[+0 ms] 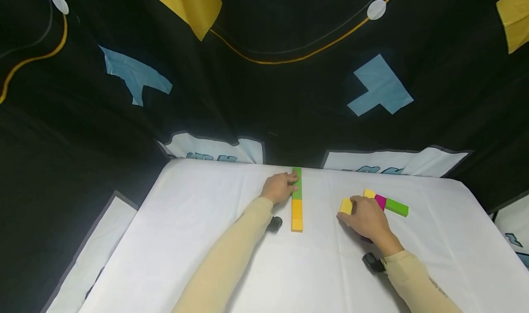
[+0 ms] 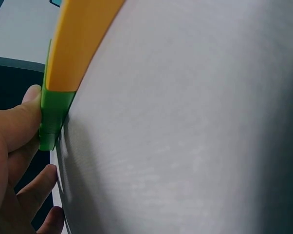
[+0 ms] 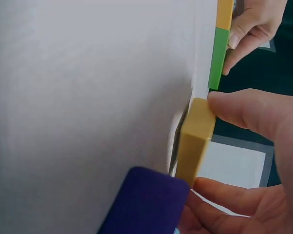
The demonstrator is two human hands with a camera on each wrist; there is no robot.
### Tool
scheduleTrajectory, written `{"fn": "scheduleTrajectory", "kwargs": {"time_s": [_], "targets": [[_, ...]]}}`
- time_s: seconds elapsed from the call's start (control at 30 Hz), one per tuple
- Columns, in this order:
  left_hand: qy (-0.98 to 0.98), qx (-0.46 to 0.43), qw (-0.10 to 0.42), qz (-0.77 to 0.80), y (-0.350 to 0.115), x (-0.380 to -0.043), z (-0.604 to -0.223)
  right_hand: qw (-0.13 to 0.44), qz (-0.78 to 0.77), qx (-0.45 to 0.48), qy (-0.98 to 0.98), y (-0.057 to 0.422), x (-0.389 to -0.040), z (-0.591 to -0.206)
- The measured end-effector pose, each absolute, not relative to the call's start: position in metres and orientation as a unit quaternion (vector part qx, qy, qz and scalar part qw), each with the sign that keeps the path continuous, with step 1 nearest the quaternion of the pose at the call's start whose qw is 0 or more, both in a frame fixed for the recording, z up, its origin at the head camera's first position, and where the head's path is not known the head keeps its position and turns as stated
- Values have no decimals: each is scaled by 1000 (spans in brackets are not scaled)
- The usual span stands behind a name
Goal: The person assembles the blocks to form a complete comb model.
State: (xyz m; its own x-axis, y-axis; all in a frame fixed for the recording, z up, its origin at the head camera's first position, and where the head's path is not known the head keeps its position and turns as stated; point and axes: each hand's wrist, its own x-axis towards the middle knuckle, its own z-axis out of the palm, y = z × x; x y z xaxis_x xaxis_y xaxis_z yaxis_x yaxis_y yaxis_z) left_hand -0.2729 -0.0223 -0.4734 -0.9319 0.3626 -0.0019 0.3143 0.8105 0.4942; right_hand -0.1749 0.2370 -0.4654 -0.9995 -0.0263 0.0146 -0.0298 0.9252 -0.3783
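A straight row of green [image 1: 297, 193] and orange blocks [image 1: 297, 209] runs front to back along the middle of the table. My left hand [image 1: 276, 187] is at its far end, thumb and forefinger touching the green part [image 2: 56, 107] and the other fingers spread. Farther right, my right hand [image 1: 367, 215] pinches a yellow block [image 3: 195, 136] between thumb and fingers. Close beside that block, a purple block [image 3: 141, 204] shows in the right wrist view; in the head view the hand mostly covers it.
Just beyond my right hand lie another yellow block [image 1: 369, 193], a magenta block [image 1: 380, 201] and a green block [image 1: 396, 207]. White cloth covers the table [image 1: 186, 203]. A dark curtain [image 1: 264, 102] with blue and yellow patches hangs behind its far edge.
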Motion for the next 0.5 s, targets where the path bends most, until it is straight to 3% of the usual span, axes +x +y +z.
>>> {"fn": "scheduleTrajectory", "kwargs": {"time_s": [0.5], "targets": [[950, 180, 47, 249, -22, -273, -475, 62, 232, 63, -969, 219, -152, -450]]}}
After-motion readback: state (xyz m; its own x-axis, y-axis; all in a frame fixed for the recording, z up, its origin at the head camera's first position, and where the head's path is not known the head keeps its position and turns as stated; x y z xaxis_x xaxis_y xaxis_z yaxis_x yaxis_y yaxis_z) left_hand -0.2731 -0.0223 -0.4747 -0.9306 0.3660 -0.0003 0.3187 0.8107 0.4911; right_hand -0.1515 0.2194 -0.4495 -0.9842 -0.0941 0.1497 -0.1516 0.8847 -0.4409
